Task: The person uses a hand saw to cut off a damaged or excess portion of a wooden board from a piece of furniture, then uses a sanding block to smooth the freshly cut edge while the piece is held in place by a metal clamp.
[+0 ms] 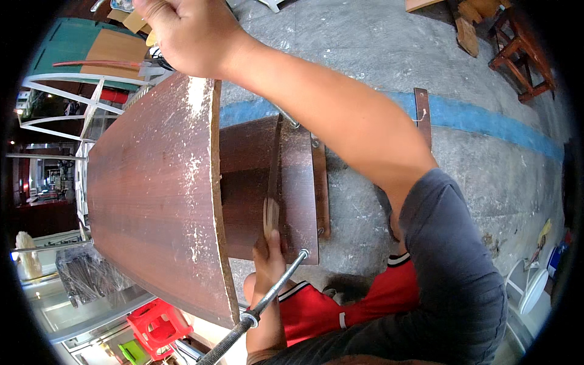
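A large dark brown wood-grain panel [146,188] is raised across the left half. Pale dust or chips are scattered along its rough right edge. Beneath it lies a second dark brown board [298,194], with a narrow dark strip [275,158] standing on it. My left hand [269,258] is closed on a small pale piece, perhaps wood [271,214], against the strip's near end; motion blurs it. Stretched across the top, my right hand [191,39] is curled at the panel's far corner. The frame edge cuts off its fingers, so anything in it is hidden.
A threaded metal rod [267,298] with a nut slants beside my left forearm. White metal frames [91,115] stand at the left. Below are a red plastic stool [158,325] and a plastic-wrapped black object [91,274]. A wooden stool [523,58] stands far right.
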`<state>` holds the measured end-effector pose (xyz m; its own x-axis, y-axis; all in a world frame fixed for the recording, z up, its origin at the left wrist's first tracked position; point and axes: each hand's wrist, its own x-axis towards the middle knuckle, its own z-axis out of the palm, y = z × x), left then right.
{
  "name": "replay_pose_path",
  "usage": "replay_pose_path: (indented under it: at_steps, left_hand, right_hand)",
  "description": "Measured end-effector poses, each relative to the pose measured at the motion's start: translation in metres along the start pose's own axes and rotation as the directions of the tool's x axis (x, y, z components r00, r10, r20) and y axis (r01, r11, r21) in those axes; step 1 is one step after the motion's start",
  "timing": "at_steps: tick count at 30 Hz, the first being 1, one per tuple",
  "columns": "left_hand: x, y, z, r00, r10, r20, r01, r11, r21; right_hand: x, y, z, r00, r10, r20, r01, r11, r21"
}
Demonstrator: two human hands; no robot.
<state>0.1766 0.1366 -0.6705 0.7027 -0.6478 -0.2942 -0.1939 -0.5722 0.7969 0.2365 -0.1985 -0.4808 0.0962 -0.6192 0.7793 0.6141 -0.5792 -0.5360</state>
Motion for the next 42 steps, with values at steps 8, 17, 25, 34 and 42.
replay_pose_path:
  at_steps: [8,17,25,34,42]
  left_hand:
    - [-0.008,-0.006,-0.007,1.000,-0.002,0.007,0.002,1.000,-0.011]
    - [0.066,0.019,0.003,0.990,-0.054,0.130,0.021,0.969,0.248]
    - [0.060,0.021,0.013,0.995,0.095,0.028,-0.099,0.975,0.198]
    - [-0.003,0.028,-0.014,0.995,-0.072,0.065,0.074,0.997,-0.025]
    - [0.107,0.009,0.022,0.999,0.016,0.044,-0.025,0.976,0.215]
  right_hand:
    - [-0.002,-0.005,-0.008,0.991,0.114,0.073,-0.116,0.993,0.013]
    - [0.001,-0.011,-0.003,0.992,0.099,0.081,-0.100,0.995,0.009]
    - [-0.002,-0.014,-0.003,0.991,0.106,0.080,-0.108,0.994,0.015]
    - [-0.002,0.003,-0.002,1.000,-0.027,-0.011,0.027,1.000,-0.012]
    - [-0.007,-0.010,-0.002,0.989,0.100,0.106,-0.103,0.995,0.018]
